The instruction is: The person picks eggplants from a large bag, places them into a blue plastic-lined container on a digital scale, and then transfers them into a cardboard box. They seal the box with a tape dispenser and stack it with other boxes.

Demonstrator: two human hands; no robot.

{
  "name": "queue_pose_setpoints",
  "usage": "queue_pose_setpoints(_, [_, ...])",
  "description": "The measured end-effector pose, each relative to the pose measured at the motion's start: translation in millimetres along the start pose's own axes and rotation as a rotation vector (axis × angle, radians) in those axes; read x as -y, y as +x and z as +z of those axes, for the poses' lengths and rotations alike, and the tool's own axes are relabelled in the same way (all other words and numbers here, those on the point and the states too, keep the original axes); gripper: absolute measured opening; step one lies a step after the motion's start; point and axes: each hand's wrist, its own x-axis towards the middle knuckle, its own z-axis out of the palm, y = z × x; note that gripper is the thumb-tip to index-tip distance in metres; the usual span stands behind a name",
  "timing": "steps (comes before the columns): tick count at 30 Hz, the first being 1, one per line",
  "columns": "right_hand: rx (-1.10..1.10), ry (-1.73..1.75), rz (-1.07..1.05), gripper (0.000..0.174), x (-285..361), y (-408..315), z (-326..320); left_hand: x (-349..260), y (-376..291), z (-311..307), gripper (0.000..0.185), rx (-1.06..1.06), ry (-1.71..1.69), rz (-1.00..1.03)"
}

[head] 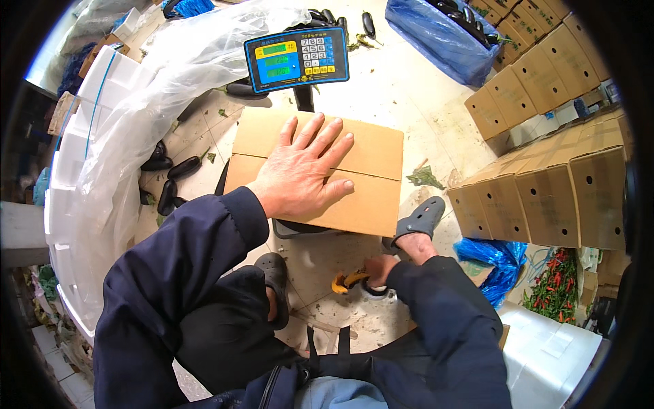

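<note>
A cardboard box [368, 204] with its top flaps folded together lies on a dark weighing scale platform [286, 228]. My left hand [306, 168] rests flat on the box, over the seam, with its fingers slightly apart. Low between my feet, my right hand [379, 270] grips a yellow hand tool [345, 282], which looks like a packing tape dispenser. My sleeve and fingers hide part of that tool. Behind the box, the scale's lit display and keypad [296, 59] stand on a post [303, 98].
Eggplants [185, 167] and leaf scraps [425, 176] lie on the tiled floor. Clear plastic sheeting [127, 148] drapes over white foam boxes [64, 168] at left. Stacked cartons [546, 199], a blue-lined container [434, 41], blue plastic [498, 271] and red chilies [554, 286] are at right.
</note>
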Motion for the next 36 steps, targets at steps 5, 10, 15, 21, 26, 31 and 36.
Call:
queue_pose_setpoints(5, [-0.482,0.086,-0.383,0.05,57,-154,-164,-2,3,-6,0.075,-0.021,-0.037,0.002])
queue_pose_setpoints(10, [-0.976,0.396,-0.374,0.062,102,-182,-242,3,4,-3,0.076,0.015,-0.014,0.032])
queue_pose_setpoints(15, [-1.235,0.614,-0.462,0.058,98,-75,-240,4,6,3,0.061,-0.076,-0.103,0.06])
queue_pose_setpoints(21, [-1.358,0.439,-0.506,0.062,77,-35,-212,10,-4,2,0.059,-0.185,-0.138,0.066])
queue_pose_setpoints(26, [-1.333,0.43,-0.453,0.076,72,-37,-209,13,0,-1,0.057,-0.226,-0.338,0.094])
queue_pose_setpoints(31, [-1.334,0.583,-0.525,0.073,69,-39,-203,28,-24,-1,0.039,-0.35,-1.026,-0.169])
queue_pose_setpoints(36, [-1.336,0.482,-0.449,0.072,74,-42,-209,41,-32,-48,0.028,0.012,-2.247,-0.73])
